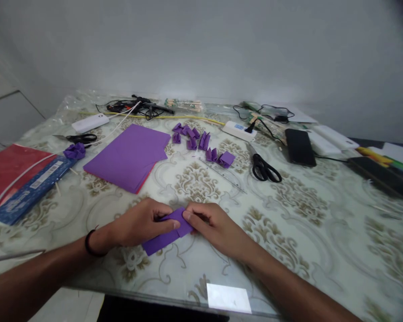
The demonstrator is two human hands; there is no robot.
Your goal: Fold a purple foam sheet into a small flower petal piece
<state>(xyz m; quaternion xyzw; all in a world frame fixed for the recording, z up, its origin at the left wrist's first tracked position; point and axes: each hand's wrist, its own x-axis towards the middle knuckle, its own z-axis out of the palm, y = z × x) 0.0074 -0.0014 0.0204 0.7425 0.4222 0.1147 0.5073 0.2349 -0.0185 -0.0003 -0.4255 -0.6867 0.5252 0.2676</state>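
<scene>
Near the table's front edge, a folded strip of purple paper [161, 242] is gripped between both hands. My left hand [143, 223] is closed on it, thumb lying along the top. My right hand [210, 223] pinches the strip's right end, thumb pressed on a fold; the fingers under the paper are hidden. Beyond the hands, a stack of purple paper sheets [127, 154] lies to the left, with red showing at its lower edge. Several small folded purple paper pieces [204, 141] stand at the middle back, beside a clear ruler [221, 174].
Black-handled scissors [266, 169] lie right of the ruler, another pair [82, 138] at left. A red and blue paper pack [30, 188] is at far left. Behind are a power strip [238, 130], a white power bank [90, 123] and a yellow cable [188, 117]. A phone [300, 147] lies right.
</scene>
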